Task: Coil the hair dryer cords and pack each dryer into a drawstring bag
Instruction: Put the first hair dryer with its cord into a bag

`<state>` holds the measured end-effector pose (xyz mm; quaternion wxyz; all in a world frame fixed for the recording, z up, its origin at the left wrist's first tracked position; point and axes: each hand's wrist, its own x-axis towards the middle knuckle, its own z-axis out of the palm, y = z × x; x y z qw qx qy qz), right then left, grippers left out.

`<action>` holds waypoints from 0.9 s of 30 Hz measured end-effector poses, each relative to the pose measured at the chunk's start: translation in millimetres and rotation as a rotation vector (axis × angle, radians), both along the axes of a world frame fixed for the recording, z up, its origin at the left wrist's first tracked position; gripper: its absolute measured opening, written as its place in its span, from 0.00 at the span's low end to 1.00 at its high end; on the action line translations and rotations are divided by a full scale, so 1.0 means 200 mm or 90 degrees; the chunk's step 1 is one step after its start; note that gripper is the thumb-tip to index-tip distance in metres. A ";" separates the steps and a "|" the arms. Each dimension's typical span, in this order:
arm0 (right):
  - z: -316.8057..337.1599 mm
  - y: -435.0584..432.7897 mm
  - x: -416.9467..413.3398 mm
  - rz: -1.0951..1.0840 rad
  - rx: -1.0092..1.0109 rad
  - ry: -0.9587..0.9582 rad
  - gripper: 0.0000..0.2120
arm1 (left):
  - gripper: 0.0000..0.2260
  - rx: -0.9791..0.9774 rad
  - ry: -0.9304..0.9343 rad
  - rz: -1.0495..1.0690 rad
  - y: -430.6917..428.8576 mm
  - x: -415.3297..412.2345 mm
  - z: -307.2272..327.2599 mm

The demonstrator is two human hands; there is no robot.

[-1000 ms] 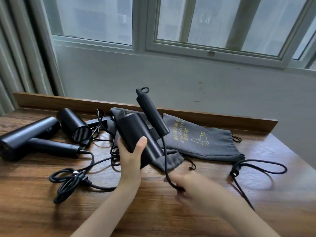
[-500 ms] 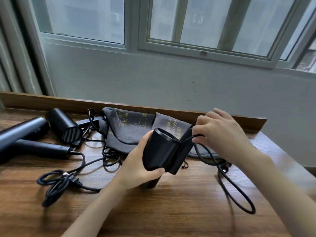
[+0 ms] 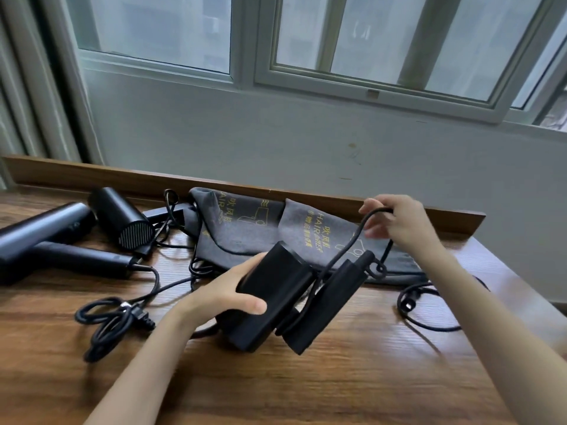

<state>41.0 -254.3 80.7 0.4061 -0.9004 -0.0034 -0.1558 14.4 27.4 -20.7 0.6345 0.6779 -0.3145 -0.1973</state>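
Observation:
My left hand (image 3: 224, 294) grips the barrel of a black folded hair dryer (image 3: 273, 297) just above the wooden table, its handle (image 3: 329, 302) folded alongside. My right hand (image 3: 399, 223) is raised to the right and pinches this dryer's black cord (image 3: 346, 250), which loops up from between barrel and handle. The rest of that cord (image 3: 420, 314) trails on the table at the right. Two grey drawstring bags, one at the left (image 3: 242, 228) and one at the right (image 3: 310, 231), lie flat behind the dryer against the back ledge.
Two more dark hair dryers, one large (image 3: 46, 240) and one small (image 3: 122, 219), lie at the far left. Their tangled cords and plug (image 3: 119, 317) spread across the table's left middle. A wooden ledge (image 3: 129, 179) bounds the back; the table's right edge (image 3: 521, 286) is close.
My left hand has tipped the dryer so its barrel points down and left. My right hand has lifted the cord higher and to the right, away from the handle.

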 end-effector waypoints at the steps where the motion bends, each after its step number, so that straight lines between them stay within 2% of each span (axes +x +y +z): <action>1: -0.03 0.02 0.03 -0.015 0.073 0.045 0.14 | 0.33 -0.027 0.023 -0.003 0.00 0.00 -0.01; 3: -0.11 0.07 0.08 -0.045 0.082 0.085 0.17 | 0.33 -0.128 0.095 0.009 0.01 -0.01 -0.04; 7: -0.32 0.15 0.05 -0.070 -0.265 0.049 0.12 | 0.31 -0.398 0.293 0.088 0.01 0.00 -0.09; 10: -0.45 0.26 -0.06 -0.009 -0.496 0.079 0.10 | 0.26 -0.525 0.284 0.174 -0.01 0.02 -0.08; 12: -0.49 0.35 -0.14 0.045 -0.598 0.051 0.11 | 0.21 -0.579 0.271 0.256 -0.01 0.04 -0.06; 13: -0.50 0.40 -0.19 0.082 -0.619 0.023 0.11 | 0.22 -0.579 0.264 0.309 -0.01 0.05 -0.05; 16: -0.44 0.52 -0.32 0.198 -0.608 -0.073 0.08 | 0.30 -0.490 0.198 0.480 0.01 0.09 -0.07; 18: -0.39 0.55 -0.39 0.264 -0.640 -0.092 0.06 | 0.31 -0.343 0.092 0.579 0.00 0.09 -0.08; 20: -0.32 0.54 -0.43 0.282 -0.718 -0.124 0.09 | 0.34 -0.196 -0.048 0.610 -0.02 0.08 -0.09; 21: -0.28 0.52 -0.44 0.276 -0.729 -0.159 0.11 | 0.35 -0.140 -0.115 0.597 -0.03 0.08 -0.09; 23: -0.16 0.47 -0.44 0.262 -0.713 -0.163 0.07 | 0.36 -0.071 -0.209 0.524 -0.04 0.07 -0.10; 24: -0.10 0.44 -0.42 0.258 -0.697 -0.144 0.07 | 0.38 -0.045 -0.228 0.477 -0.04 0.07 -0.10; 27: 0.06 0.28 -0.34 0.199 -0.649 -0.194 0.10 | 0.40 0.008 -0.213 0.342 -0.06 0.05 -0.10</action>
